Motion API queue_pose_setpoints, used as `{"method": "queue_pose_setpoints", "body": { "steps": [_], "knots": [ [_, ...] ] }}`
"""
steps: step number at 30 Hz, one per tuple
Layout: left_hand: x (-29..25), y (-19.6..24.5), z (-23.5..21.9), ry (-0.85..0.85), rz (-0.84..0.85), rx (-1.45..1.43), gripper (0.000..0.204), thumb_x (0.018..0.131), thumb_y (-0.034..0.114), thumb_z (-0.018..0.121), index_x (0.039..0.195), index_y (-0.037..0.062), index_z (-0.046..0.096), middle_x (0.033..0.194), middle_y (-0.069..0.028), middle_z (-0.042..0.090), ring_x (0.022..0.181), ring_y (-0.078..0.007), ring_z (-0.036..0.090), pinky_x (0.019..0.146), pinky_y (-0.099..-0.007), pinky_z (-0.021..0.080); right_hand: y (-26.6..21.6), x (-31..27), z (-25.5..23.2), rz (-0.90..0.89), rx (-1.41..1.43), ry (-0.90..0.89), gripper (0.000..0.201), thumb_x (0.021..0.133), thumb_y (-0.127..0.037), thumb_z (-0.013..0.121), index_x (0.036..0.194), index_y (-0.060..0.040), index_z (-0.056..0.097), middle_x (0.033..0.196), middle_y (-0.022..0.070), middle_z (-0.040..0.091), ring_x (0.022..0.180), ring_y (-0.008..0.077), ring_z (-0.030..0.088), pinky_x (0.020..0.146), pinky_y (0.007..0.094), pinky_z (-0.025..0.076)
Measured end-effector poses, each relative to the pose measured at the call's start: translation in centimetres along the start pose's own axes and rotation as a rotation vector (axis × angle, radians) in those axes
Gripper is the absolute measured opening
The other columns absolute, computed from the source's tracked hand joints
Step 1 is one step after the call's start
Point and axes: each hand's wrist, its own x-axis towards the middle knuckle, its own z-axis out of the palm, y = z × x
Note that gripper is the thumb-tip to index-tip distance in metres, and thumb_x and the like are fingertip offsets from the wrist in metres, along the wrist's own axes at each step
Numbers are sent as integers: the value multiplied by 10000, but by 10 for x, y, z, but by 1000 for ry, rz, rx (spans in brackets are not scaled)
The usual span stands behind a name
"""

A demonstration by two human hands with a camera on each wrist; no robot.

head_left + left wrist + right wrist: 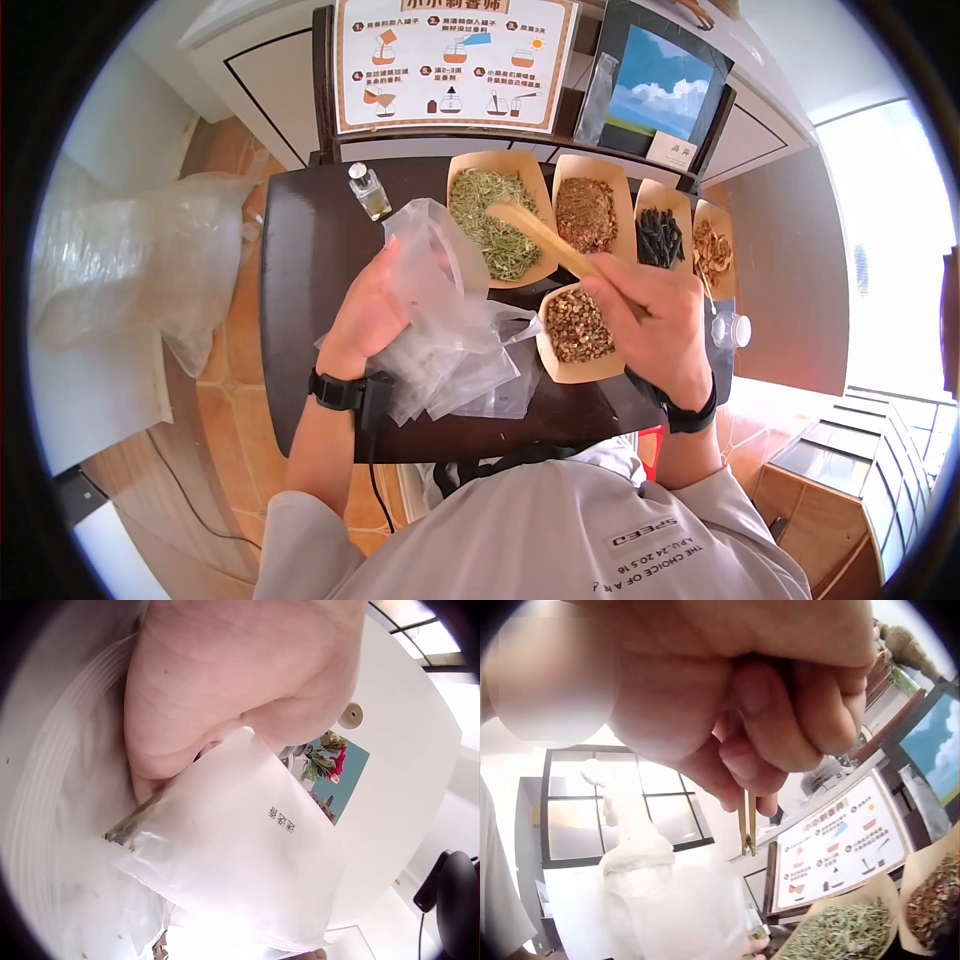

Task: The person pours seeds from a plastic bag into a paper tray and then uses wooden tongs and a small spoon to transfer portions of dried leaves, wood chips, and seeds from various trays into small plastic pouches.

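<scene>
In the head view, my left hand (pixel 368 312) holds up a translucent plastic bag (pixel 420 235), its fingers partly hidden behind it. The left wrist view shows that hand (pixel 240 675) against a bag (pixel 247 832) with small printed characters. My right hand (pixel 660 315) grips light wooden tweezers (pixel 545 238), which reach left over a paper tray of green dried herb (pixel 490 225). From the right wrist, the tweezers (pixel 747 825) extend below the curled fingers, a tiny bit of plant matter between the tips. Below the right hand sits a paper tray of brown pieces (pixel 578 328).
More paper trays hold reddish flakes (pixel 587 215), black strips (pixel 659 238) and brown chips (pixel 712 250). A small glass bottle (pixel 369 191) stands back left, a clear jar (pixel 731 330) at right. Flat bags (pixel 495 385) lie near the front. An instruction board (pixel 455 70) stands behind.
</scene>
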Motion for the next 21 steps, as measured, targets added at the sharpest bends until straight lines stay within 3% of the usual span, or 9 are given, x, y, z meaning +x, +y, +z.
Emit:
{"method": "queue_pose_setpoints", "body": {
  "steps": [5, 8, 11, 15, 21],
  "knots": [
    [3, -4, -8, -13, 1, -30, 572, 1032, 500, 426, 1376, 44, 422, 1138, -124, 617, 889, -275, 653, 823, -411, 520, -15, -3, 13, -166, -47, -112, 127, 820, -82, 740, 933, -41, 698, 648, 105, 587, 559, 299, 591, 501, 373, 463],
    [3, -1, -9, -49, 14, -40, 568, 1037, 499, 407, 1377, 44, 424, 1151, -135, 620, 883, -264, 650, 807, -407, 526, -13, 0, 8, -67, 54, -64, 137, 838, -94, 736, 954, -25, 713, 656, 129, 599, 564, 312, 601, 501, 376, 457],
    [3, -2, -12, -79, 17, -33, 561, 1046, 489, 380, 1385, 44, 426, 1212, -162, 609, 874, -254, 642, 789, -403, 531, 8, 1, 1, 54, -34, 33, 141, 852, -104, 729, 965, -20, 719, 640, 156, 590, 563, 328, 602, 500, 379, 455],
    [3, -2, -9, -36, 20, -40, 555, 1063, 460, 330, 1413, 39, 418, 1353, -216, 543, 861, -250, 635, 784, -395, 535, 42, -4, 0, 167, -253, -156, 157, 908, -152, 659, 942, -7, 708, 633, 217, 573, 588, 403, 575, 539, 431, 463],
    [5, -4, -16, -99, 26, -8, 551, 1069, 439, 311, 1419, 28, 418, 1393, -225, 511, 862, -242, 637, 795, -387, 538, 48, -6, 14, 257, -73, -212, 207, 929, -167, 620, 832, 7, 674, 643, 221, 578, 624, 429, 574, 553, 456, 457]
  ]
}}
